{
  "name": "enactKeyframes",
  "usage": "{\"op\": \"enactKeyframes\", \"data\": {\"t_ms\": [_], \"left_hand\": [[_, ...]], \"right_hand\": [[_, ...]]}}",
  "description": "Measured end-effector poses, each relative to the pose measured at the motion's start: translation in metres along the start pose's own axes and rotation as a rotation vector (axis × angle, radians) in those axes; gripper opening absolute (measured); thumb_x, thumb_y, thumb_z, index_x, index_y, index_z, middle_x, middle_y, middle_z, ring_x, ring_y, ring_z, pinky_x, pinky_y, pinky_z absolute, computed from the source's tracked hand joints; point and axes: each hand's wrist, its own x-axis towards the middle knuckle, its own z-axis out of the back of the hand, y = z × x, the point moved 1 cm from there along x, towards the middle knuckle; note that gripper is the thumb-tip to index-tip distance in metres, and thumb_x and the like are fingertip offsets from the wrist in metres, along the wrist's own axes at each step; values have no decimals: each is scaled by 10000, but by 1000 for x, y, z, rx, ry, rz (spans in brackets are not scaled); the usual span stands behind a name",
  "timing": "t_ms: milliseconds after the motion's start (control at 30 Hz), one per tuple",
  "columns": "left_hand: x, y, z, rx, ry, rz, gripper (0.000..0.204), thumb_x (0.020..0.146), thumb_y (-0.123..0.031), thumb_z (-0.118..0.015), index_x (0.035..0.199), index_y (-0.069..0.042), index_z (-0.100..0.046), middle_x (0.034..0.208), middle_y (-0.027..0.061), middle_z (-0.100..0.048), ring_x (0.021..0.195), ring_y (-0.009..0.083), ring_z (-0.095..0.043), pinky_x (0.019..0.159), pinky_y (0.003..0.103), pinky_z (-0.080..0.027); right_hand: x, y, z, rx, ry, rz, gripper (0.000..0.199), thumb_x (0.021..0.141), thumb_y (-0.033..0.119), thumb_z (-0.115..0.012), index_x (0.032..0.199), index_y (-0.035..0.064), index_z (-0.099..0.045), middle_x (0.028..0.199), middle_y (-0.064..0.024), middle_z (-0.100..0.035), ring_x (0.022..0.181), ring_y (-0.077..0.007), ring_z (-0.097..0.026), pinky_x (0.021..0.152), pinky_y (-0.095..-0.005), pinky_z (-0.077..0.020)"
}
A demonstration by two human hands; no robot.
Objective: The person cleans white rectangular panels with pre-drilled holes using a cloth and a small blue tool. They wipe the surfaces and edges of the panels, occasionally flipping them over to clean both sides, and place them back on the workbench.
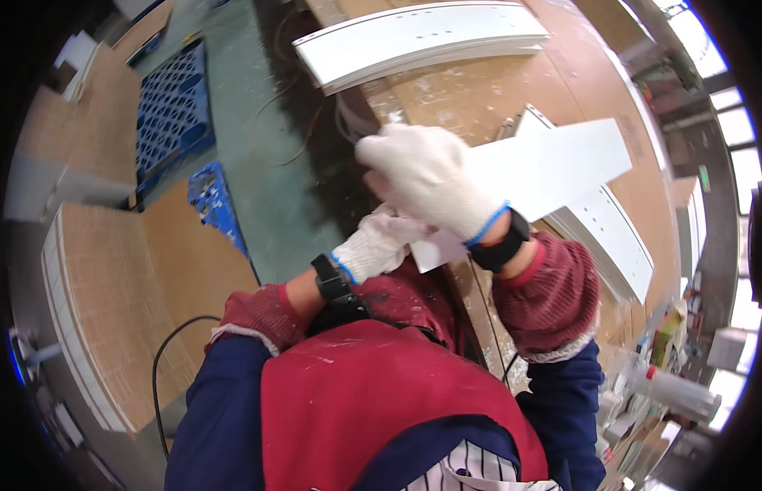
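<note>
Right hand (434,168), fingers curled, left hand (381,244), fingers partly hidden, close together at the left edge of the workbench (581,78), any grip impossible to tell, white panel (561,159) beneath right wrist, corner jutting past that edge, stacked panels (422,41) overhanging farther along, brown workbench showing between, green floor (242,131) alongside

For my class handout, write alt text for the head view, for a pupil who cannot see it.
A person's white-gloved right hand and left hand sit close together near one end of a white board mostly over a brown workbench. More white boards lie stacked toward the picture's top.
</note>
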Motion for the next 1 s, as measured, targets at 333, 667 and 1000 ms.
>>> {"op": "enactKeyframes", "data": {"t_ms": [333,667,1000], "left_hand": [[-1,13,22,1271,75,-598,435,822,-27,-562,1254,-64,-540,1121,107,-632,964,288,-632,813,417,-510],[-8,-11,27,-489,-192,232,498,810,-67,-601,1257,74,-433,1124,218,-590,991,350,-647,760,519,-591],[-33,-23,62,-282,-372,321,522,743,-57,-611,1232,44,-457,954,104,-589,781,203,-638,713,345,-568]], "right_hand": [[-25,2,22,256,-79,-127,194,789,261,-618,819,70,-619,779,-135,-600,768,-329,-626,661,-414,-508],[-223,-106,67,495,-576,-1017,263,834,226,-664,1017,38,-673,866,-63,-680,782,-130,-617,718,-279,-493],[-291,-222,120,296,-763,-1397,239,824,235,-658,956,36,-677,707,15,-587,547,-68,-478,482,-229,-395]]}}
